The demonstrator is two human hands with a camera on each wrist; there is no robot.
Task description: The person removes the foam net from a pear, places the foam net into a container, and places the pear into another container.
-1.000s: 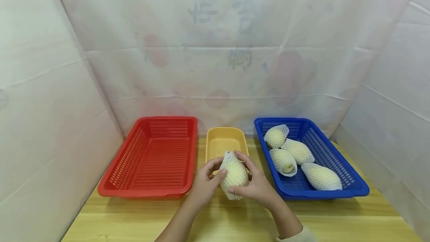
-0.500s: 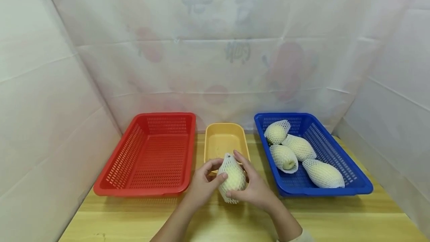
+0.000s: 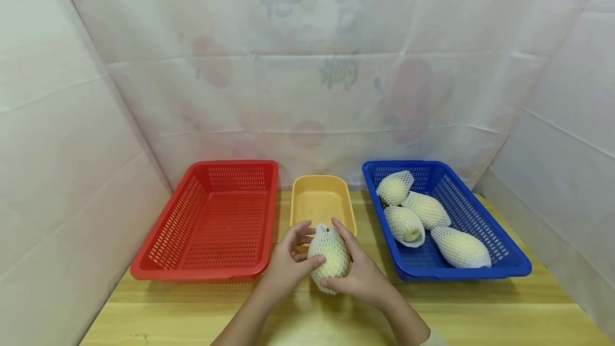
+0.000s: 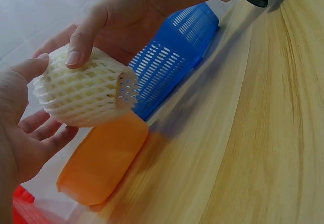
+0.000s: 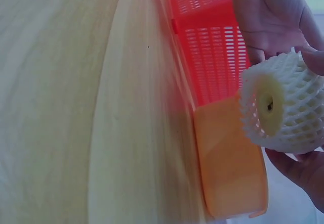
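A pale yellow pear (image 3: 331,260) in a white foam net is held between both hands over the table, its stem end pointing away. My left hand (image 3: 288,266) holds its left side, thumb on top and fingers spread around the far side. My right hand (image 3: 362,274) grips the right side, the thumb across the near end. From the left wrist, the netted pear (image 4: 83,90) shows thumbs on it and left fingers (image 4: 53,138) underneath. The right wrist view shows the pear's bare blossom end (image 5: 268,105) inside the net opening.
A red basket (image 3: 204,271) stands at left with nothing in it. Behind the hands is a small yellow tray (image 3: 319,199). The blue basket (image 3: 461,273) at right bears several netted pears (image 3: 425,211). A cloth wall (image 3: 307,95) closes off the back.
The pear has turned slightly in the hands and come a little nearer. The left fingers have spread away from its side. The head view has tilted a little; baskets stay put.
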